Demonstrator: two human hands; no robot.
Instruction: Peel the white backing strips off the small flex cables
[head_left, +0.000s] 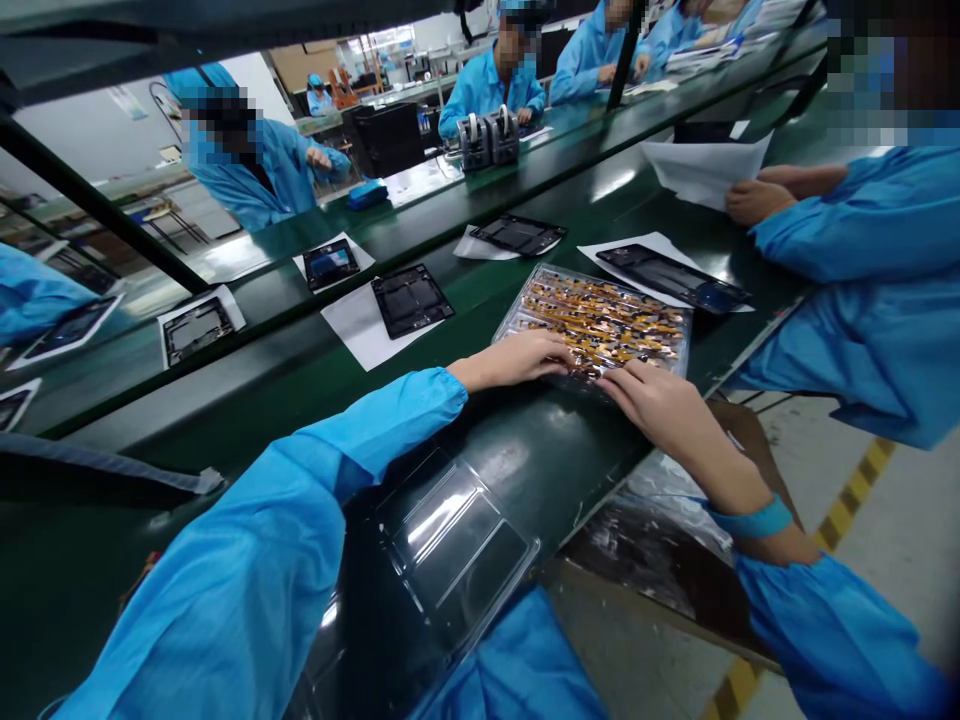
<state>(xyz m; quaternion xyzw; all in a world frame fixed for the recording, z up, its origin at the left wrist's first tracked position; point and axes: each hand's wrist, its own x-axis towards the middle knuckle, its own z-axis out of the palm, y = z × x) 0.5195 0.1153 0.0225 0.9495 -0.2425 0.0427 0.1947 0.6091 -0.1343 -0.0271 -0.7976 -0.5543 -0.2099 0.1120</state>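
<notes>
A clear plastic tray (517, 300) holds rows of small orange-and-black flex cables (607, 310). At the tray's near edge, my left hand (529, 358) has its fingers bent down among the nearest row. My right hand (649, 398) is just to the right, thumb and fingertips pressed together at the same row. Both hands are closed, with the fingertips a short gap apart. What they pinch is too small and too covered to make out. Below my left forearm lies a clear plastic tray (469, 535) with no parts visible in it.
Black device housings (411, 300) rest on white sheets along the green conveyor line (285, 400). Another housing (671, 275) lies just behind the cable tray. At the right, a co-worker's hands (765, 195) hold a white sheet. A brown box (675, 570) stands below the bench edge.
</notes>
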